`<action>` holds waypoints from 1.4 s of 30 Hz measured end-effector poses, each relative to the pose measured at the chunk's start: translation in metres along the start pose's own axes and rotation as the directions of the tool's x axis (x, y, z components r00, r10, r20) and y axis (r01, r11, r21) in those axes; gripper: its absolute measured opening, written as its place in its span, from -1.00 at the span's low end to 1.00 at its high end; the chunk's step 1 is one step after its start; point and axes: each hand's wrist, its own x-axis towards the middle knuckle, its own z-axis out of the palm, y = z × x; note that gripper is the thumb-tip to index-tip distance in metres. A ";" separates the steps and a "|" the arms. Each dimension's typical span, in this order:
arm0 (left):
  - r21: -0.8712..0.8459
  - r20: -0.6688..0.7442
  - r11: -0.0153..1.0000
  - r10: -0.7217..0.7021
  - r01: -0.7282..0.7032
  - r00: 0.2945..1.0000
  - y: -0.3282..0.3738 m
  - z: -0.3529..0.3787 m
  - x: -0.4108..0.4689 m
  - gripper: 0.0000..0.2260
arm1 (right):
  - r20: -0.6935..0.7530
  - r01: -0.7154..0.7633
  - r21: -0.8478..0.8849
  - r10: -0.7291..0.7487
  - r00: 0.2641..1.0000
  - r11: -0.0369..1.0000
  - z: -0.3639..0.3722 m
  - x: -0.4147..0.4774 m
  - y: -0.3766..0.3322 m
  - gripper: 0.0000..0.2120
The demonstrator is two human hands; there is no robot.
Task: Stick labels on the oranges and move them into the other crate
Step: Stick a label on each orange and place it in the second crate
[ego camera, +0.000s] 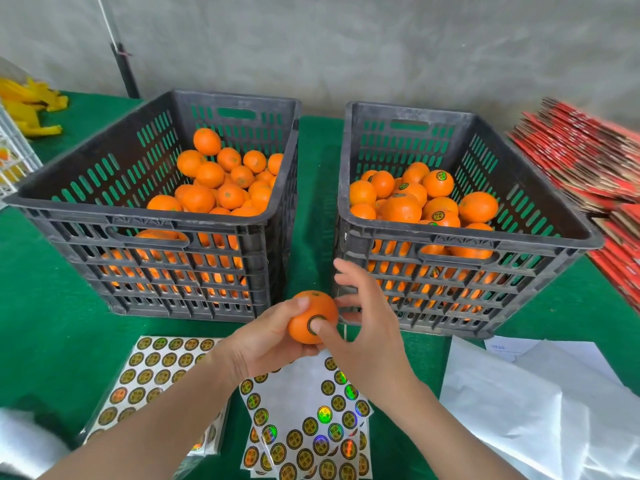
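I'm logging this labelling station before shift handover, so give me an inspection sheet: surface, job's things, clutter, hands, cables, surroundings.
Surface: green table cover, both crates standing on it.
Job's things: left crate holds unlabelled oranges; right crate holds labelled oranges; held orange carries a label; label sheets lie at the near edge.
Clutter: white sheets near right; red cardboard stack far right; yellow items and white wire rack far left.
Hands: left hand grips the held orange; right hand presses its thumb on the label.
Cables: thin white cord beside a dark pole, back left.
Surroundings: grey wall behind.
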 end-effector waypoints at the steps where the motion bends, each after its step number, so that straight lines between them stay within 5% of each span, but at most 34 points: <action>1: 0.016 -0.001 1.000 0.001 -0.001 1.000 0.002 0.002 -0.001 -0.06 | 0.020 -0.030 0.027 0.030 0.999 0.999 -0.004 0.002 -0.002 -0.37; 7: 0.068 0.122 0.980 0.177 -0.186 0.977 0.042 0.038 0.005 -0.33 | 0.067 0.187 0.011 -0.187 0.980 0.982 -0.036 0.015 -0.024 -0.48; 12: 0.188 0.027 0.912 0.367 -0.365 0.930 0.092 0.077 0.041 -0.38 | -0.249 0.295 -0.167 -0.330 0.911 0.941 -0.090 0.077 -0.020 -0.47; 15: 0.284 -0.088 0.863 0.457 -0.418 0.885 0.116 0.083 0.063 -0.73 | -0.319 0.032 -0.299 -0.132 0.939 0.954 -0.133 0.140 0.008 -0.41; 18: 0.499 -0.120 0.767 0.522 -0.403 0.845 0.126 0.086 0.086 -0.68 | -0.186 -0.249 -0.489 0.179 0.966 0.836 -0.156 0.193 0.049 -0.35; 22: 0.735 -0.104 0.586 0.595 -0.341 0.797 0.125 0.088 0.107 -0.73 | -0.033 -0.276 -0.662 0.341 0.939 0.697 -0.155 0.225 0.094 -0.37; 28: 0.865 -0.077 0.435 0.607 -0.250 0.791 0.120 0.085 0.107 -0.69 | -0.017 -0.318 -0.753 0.467 0.884 0.575 -0.149 0.233 0.108 -0.34; 31: 0.827 -0.022 0.456 0.611 -0.329 0.791 0.124 0.080 0.094 -0.74 | -0.198 -0.333 -0.715 0.279 0.940 0.614 -0.150 0.224 0.087 -0.30; 36: 0.849 -0.036 0.371 0.751 -0.377 0.659 0.170 0.027 0.061 -0.77 | -0.183 0.162 -0.572 -0.317 0.931 0.804 -0.107 0.208 0.014 -0.47; 39: 0.915 -0.183 0.383 0.676 -0.129 0.714 0.211 -0.031 0.048 -0.74 | -0.005 0.364 -0.363 -0.393 0.920 0.858 -0.046 0.197 -0.037 -0.64; 42: 0.965 -0.258 0.087 0.488 0.247 0.834 0.233 -0.094 0.040 -0.81 | 0.244 0.442 -0.235 -0.387 0.889 0.866 0.014 0.197 -0.066 -0.65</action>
